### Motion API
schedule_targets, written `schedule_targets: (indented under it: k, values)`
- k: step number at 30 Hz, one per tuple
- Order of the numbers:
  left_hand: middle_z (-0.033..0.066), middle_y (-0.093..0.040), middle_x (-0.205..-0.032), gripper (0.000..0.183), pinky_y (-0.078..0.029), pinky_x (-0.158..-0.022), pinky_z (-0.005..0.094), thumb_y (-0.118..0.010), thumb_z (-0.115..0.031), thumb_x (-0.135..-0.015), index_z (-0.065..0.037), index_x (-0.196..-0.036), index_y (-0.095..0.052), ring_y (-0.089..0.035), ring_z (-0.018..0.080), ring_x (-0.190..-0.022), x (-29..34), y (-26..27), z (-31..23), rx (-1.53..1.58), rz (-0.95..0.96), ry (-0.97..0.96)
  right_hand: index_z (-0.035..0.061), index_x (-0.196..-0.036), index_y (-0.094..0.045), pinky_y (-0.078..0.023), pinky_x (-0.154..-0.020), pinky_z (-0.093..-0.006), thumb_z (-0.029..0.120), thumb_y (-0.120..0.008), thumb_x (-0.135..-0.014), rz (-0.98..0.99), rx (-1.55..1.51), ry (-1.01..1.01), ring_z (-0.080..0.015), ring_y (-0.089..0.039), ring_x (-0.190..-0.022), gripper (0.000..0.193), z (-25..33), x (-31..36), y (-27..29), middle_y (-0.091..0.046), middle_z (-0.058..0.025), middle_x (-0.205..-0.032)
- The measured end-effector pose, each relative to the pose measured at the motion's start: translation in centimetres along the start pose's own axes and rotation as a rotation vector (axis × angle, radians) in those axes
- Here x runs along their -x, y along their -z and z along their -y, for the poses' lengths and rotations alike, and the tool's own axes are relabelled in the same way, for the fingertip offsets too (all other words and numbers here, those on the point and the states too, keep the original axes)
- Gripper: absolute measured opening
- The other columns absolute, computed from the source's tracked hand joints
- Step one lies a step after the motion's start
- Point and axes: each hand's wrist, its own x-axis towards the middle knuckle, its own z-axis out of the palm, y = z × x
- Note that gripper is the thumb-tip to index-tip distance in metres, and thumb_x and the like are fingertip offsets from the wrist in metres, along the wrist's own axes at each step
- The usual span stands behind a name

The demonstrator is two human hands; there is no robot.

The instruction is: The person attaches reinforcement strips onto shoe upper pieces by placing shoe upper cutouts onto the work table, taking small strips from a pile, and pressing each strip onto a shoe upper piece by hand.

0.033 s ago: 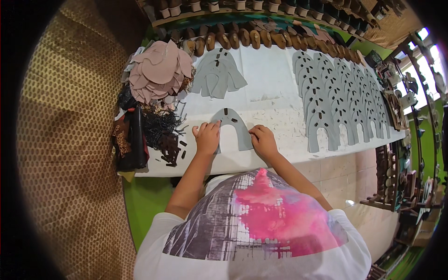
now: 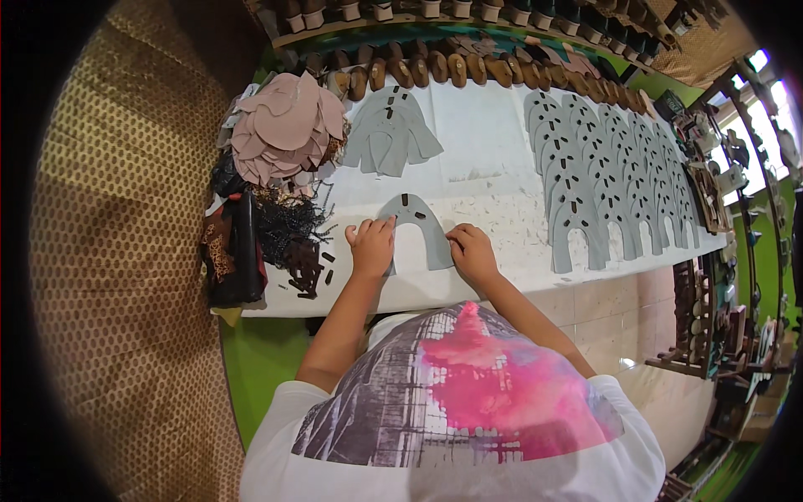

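Observation:
On the white tabletop in front of me lies a grey arch-shaped shoe upper piece (image 2: 437, 243). One dark tab (image 2: 405, 200) sits at its top and another (image 2: 420, 216) at its right shoulder. My left hand (image 2: 372, 247) rests over the piece's left side, fingers bent but apart, a fingertip touching its left shoulder; what lies beneath is hidden. Beside the right leg of the piece is my right hand (image 2: 473, 253), its fingers curled together near the edge. Whatever those fingers may hold is too small to make out.
Loose dark tabs (image 2: 304, 269) and black stringy scraps (image 2: 288, 213) lie at left, below a pile of pink pieces (image 2: 288, 121). Grey pieces (image 2: 393, 138) overlap beyond my hands. Rows of tabbed grey pieces (image 2: 577, 243) cover the right. Brown shoe lasts (image 2: 457, 71) line the back.

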Motion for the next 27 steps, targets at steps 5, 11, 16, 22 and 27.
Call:
schedule_targets:
  k: [5, 11, 16, 22, 27]
  values:
    - [-0.0004, -0.057, -0.098, 0.029, -0.027, -0.093, 0.0507, -0.063, -0.014, -0.076, -0.018, -0.105, -0.067, -0.050, 0.0177, -0.100, -0.4, 0.3, -0.3, -0.007, 0.056, -0.015, 0.0017, -0.086, -0.065, -0.047, -0.076, -0.0390, 0.002, -0.056, -0.076, -0.008, -0.004, -0.001, -0.0311, -0.059, -0.083, 0.014, 0.0, -0.1, -0.2, -0.062, -0.0123, -0.090]
    - [0.0005, -0.055, -0.100, 0.028, -0.026, -0.096, 0.0528, -0.062, -0.015, -0.077, -0.019, -0.104, -0.067, -0.048, 0.0200, -0.101, -1.5, 2.1, -0.4, -0.051, 0.126, -0.088, 0.0021, -0.085, -0.065, -0.047, -0.075, -0.0395, 0.002, -0.056, -0.076, -0.016, 0.037, -0.001, -0.0312, -0.058, -0.082, 0.013, -0.2, -0.2, -0.2, -0.062, -0.0120, -0.089]
    - [0.0009, -0.053, -0.095, 0.028, -0.025, -0.096, 0.0534, -0.061, -0.015, -0.079, -0.020, -0.105, -0.067, -0.049, 0.0202, -0.097, -1.7, 2.0, 0.7, -0.049, 0.209, -0.097, 0.0023, -0.085, -0.065, -0.047, -0.074, -0.0397, 0.004, -0.057, -0.077, 0.000, 0.046, -0.018, -0.0317, -0.058, -0.082, 0.012, 0.3, -0.4, -0.3, -0.062, -0.0122, -0.089]
    - [0.0030, -0.053, -0.094, 0.036, -0.024, -0.097, 0.0552, -0.061, -0.017, -0.080, -0.022, -0.116, -0.062, -0.050, 0.0212, -0.096, -1.7, 2.7, 1.5, -0.036, 0.329, -0.115, 0.0018, -0.097, -0.063, -0.046, -0.075, -0.0387, 0.016, -0.056, -0.085, 0.015, 0.092, -0.146, -0.0323, -0.058, -0.084, 0.020, -0.1, -2.7, -1.7, -0.060, -0.0144, -0.088]
    - [0.0057, -0.053, -0.100, 0.041, -0.019, -0.102, 0.0567, -0.059, -0.032, -0.083, -0.022, -0.122, -0.058, -0.049, 0.0229, -0.102, -2.3, 4.1, 1.5, 0.001, 0.475, -0.094, 0.0044, -0.104, -0.063, -0.047, -0.078, -0.0411, 0.026, -0.058, -0.084, 0.105, 0.168, -0.060, -0.0346, -0.059, -0.089, 0.029, 0.2, -8.0, -4.4, -0.062, -0.0169, -0.093]
